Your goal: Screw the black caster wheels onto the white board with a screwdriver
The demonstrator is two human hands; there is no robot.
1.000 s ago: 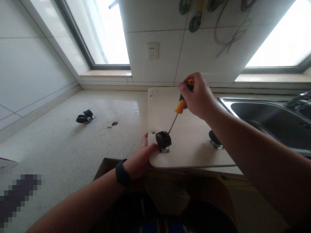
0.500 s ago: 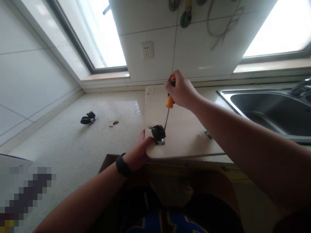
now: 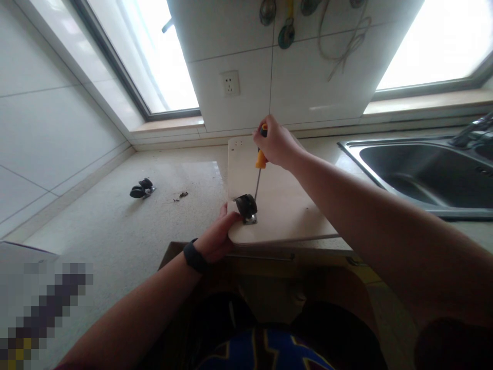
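In my right hand [image 3: 278, 144] is a yellow-and-black screwdriver [image 3: 261, 160], its shaft slanting down to the base of a black caster wheel [image 3: 247, 205]. The tip is hidden behind the wheel. The caster's metal plate rests on a pale board [image 3: 287, 200] with rounded corners, which lies on the counter. My left hand [image 3: 220, 235], below a black wristband, grips the board's near left edge beside the caster, thumb on top and fingers mostly out of sight.
Loose casters [image 3: 141, 188] lie on the counter [image 3: 185, 172] to the left, with small screws [image 3: 181, 196] close by. A steel sink [image 3: 423, 169] is set in at the right. A socket [image 3: 230, 83] and hanging tools [image 3: 287, 33] are on the back wall.
The view has shifted slightly, moving the board and hands a little left in the picture. The screwdriver stays at the caster's base, and both grips are the same.
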